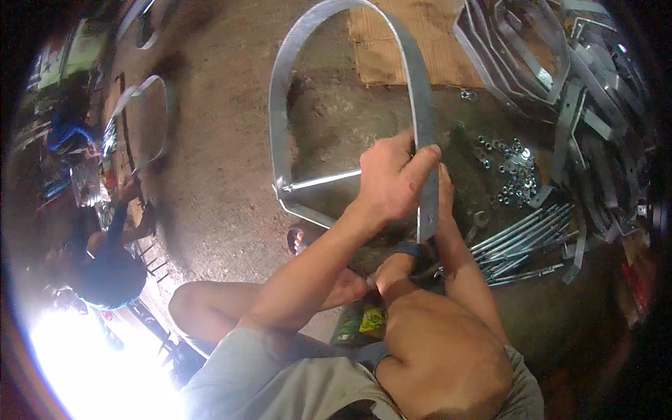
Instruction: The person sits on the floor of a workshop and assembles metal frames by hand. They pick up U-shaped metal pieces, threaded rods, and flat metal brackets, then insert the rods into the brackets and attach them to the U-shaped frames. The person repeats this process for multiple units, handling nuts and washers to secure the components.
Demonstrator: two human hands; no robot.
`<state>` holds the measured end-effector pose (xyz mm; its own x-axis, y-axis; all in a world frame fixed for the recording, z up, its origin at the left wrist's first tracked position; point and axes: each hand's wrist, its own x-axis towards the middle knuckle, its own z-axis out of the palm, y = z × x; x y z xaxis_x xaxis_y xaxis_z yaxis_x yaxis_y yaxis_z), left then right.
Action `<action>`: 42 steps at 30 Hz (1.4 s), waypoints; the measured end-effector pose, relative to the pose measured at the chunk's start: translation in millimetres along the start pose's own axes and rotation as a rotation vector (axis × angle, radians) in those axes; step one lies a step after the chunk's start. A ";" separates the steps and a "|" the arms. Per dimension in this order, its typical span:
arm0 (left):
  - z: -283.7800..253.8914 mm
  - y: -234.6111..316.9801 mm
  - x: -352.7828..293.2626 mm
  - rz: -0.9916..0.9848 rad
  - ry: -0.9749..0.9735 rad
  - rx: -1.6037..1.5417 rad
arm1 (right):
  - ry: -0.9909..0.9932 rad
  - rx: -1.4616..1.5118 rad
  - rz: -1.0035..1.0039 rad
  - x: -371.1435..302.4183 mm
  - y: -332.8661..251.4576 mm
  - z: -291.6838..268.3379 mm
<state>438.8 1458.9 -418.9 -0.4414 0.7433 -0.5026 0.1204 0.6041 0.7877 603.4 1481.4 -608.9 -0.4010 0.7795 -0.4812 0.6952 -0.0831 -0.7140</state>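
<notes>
A large U-shaped strap of grey galvanised metal, a clevis pipe hanger (281, 91), stands up in front of me with its curved end away from me. A long bolt (325, 180) crosses its near end from the left arm, passing behind my hand. Below it lies an angled lower strap (308, 213). My left hand (393, 175) is closed round the right arm of the hanger, thumb over the strap's edge. My right hand (446, 192) is just behind that same arm, by its lower end. The strap hides most of its fingers, so their grip does not show.
At the right are loose nuts (519, 171), a bundle of long bolts (521, 241), a spanner (479, 220) and piled metal straps (574, 105). Cardboard (381, 49) lies at the far side. Another person (112, 269) works at the left, near another metal loop (166, 115).
</notes>
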 end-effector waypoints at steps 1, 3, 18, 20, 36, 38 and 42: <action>-3.6 -1.0 -3.0 0.004 0.018 -0.008 | -0.010 0.003 -0.004 1.2 -7.8 3.9; -10.6 -1.7 -8.2 0.018 0.056 -0.024 | -0.021 0.155 0.027 0.3 -23.4 1.5; -151.8 -13.5 -41.7 0.132 0.396 -0.665 | -0.098 0.339 -0.290 -56.1 -164.3 -46.8; -160.0 -0.6 -48.4 0.112 0.351 -0.815 | -0.130 0.254 -0.336 -64.6 -196.8 -58.7; -170.6 -44.9 -91.5 0.288 0.560 -1.076 | -0.778 -0.232 -0.424 -94.5 -305.3 -78.7; -172.8 -51.0 -102.5 0.292 0.556 -1.067 | -0.849 -0.289 -0.341 -118.0 -324.8 -77.3; -181.5 -55.9 -102.2 0.315 0.530 -1.124 | -0.780 -0.189 -0.353 -125.3 -310.6 -69.9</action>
<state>315.8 1297.0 -346.9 -0.8606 0.4479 -0.2422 -0.4154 -0.3424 0.8427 479.3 1452.9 -291.3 -0.8568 0.0881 -0.5080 0.5132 0.2407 -0.8238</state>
